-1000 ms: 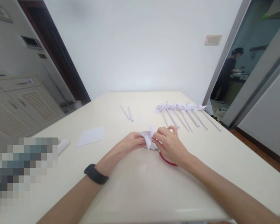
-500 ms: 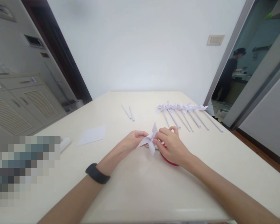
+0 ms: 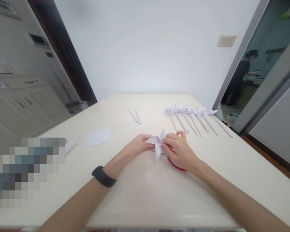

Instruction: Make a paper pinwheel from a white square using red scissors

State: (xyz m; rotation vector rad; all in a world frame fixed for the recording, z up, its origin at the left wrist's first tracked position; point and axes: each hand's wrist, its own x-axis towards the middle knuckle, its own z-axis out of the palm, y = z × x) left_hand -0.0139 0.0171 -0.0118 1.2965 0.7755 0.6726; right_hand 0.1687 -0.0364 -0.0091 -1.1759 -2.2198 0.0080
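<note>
A white paper pinwheel [image 3: 156, 146] is held between my two hands above the middle of the table. My left hand [image 3: 140, 144] pinches it from the left, the fingertips partly hidden behind its blades. From the right, my right hand [image 3: 177, 146] has its thumb and fingers closed on the pinwheel near its centre. Under the right hand lie scissors [image 3: 177, 165] with red handles, their blades mostly covered by the hands and the paper. A dark band circles my left wrist.
Several finished paper pinwheels on rolled sticks [image 3: 194, 117] lie in a row at the back right. Two paper sticks [image 3: 136, 116] and a white paper sheet [image 3: 97, 138] are on the table [image 3: 135, 193]. A person [image 3: 241, 75] stands beyond the doorway.
The pinwheel has turned a little between my hands, its blades now at a different angle. Both hands keep their hold. The whole view has shifted slightly.
</note>
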